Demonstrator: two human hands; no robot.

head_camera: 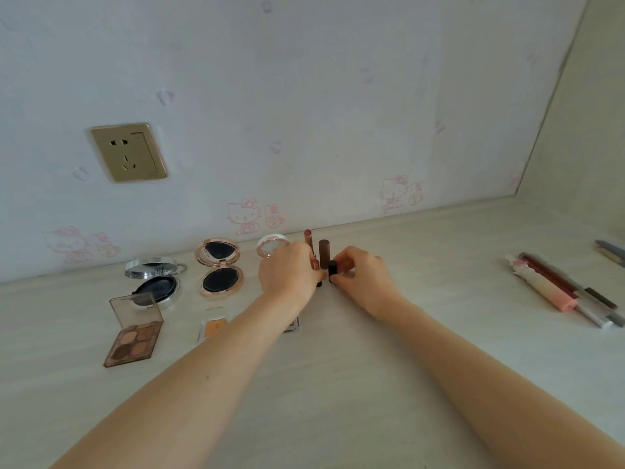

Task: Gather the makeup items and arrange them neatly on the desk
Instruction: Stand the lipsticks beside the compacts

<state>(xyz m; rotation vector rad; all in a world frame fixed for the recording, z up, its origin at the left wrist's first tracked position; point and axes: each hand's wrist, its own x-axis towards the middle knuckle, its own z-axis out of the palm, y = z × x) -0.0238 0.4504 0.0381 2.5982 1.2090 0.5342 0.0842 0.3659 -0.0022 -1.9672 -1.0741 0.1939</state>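
Note:
Several lipsticks stand upright near the back of the pale desk (pixel 338 384). My right hand (pixel 363 274) pinches a black lipstick (pixel 333 270) that stands on the desk. My left hand (pixel 287 272) holds a rose-gold lipstick (pixel 316 267) beside it. A brown lipstick (pixel 324 252) and a pink lipstick (pixel 308 237) stand just behind. To the left lie an open silver compact (pixel 154 279), an open rose-gold compact (pixel 220 265), a round white compact (pixel 272 245) partly behind my left hand, a brown eyeshadow palette (pixel 133 336) and a small clear pan (pixel 214 324).
At the right of the desk lies a bundle of tubes and pencils (pixel 561 292), with another pencil (pixel 610 250) at the far right edge. A wall with a gold socket (pixel 128 152) backs the desk. A side panel (pixel 592 130) closes the right.

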